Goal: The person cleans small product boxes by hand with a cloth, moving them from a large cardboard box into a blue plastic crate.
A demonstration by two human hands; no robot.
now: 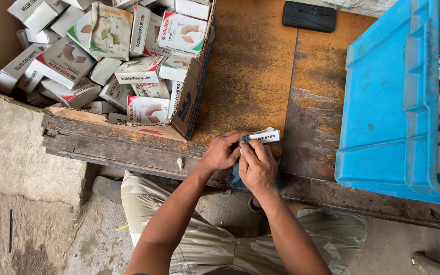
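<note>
My left hand (221,151) and my right hand (256,165) meet at the front edge of a worn wooden bench (253,76). Together they grip a small white carton (264,136) whose end sticks out to the right past my fingers. A blue-grey cloth (236,178) hangs below my right hand, partly hidden by it. Both hands have their fingers curled closed around the carton.
A torn cardboard box (192,91) at the left holds several small white and red cartons. A blue plastic crate (393,102) with more cartons stands at the right. A black flat pad (309,16) lies at the back. My knees are under the bench.
</note>
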